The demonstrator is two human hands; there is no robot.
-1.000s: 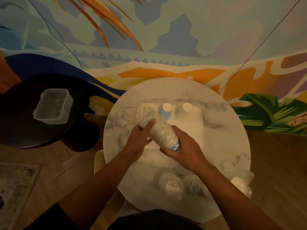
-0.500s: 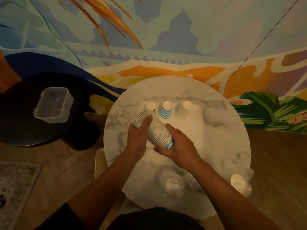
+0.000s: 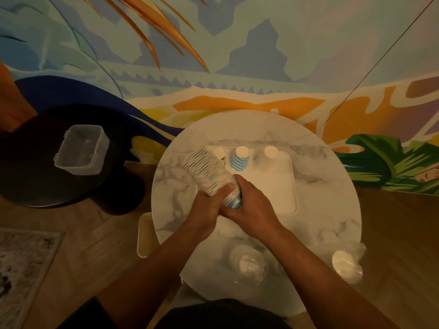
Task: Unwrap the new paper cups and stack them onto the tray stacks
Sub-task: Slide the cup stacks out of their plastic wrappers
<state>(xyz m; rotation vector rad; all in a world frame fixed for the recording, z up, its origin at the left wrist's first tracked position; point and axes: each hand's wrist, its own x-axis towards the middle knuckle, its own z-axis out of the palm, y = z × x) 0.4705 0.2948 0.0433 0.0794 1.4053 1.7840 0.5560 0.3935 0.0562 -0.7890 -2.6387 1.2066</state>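
Observation:
A long stack of blue-and-white striped paper cups [image 3: 206, 172] lies tilted in the air over the left side of the white tray [image 3: 282, 186], its rim end pointing up and left. My left hand [image 3: 209, 205] grips the stack near its base, thumb on top. My right hand [image 3: 249, 205] wraps round the blue base end. On the tray's far edge stand three upside-down cup stacks: a pale one [image 3: 219, 153] partly hidden behind the held stack, a blue striped one [image 3: 240, 159] and a white one [image 3: 267, 160].
The round marble table [image 3: 332, 210] holds two plastic-wrapped cup packs near its front edge, one in the middle [image 3: 248, 263] and one at the right [image 3: 346, 263]. A clear plastic bin [image 3: 82, 149] sits on a black round table at the left. A painted wall stands behind.
My left hand has slid down the stack from its middle to beside my right hand at the base. The stack has shifted slightly left and its rim end has risen.

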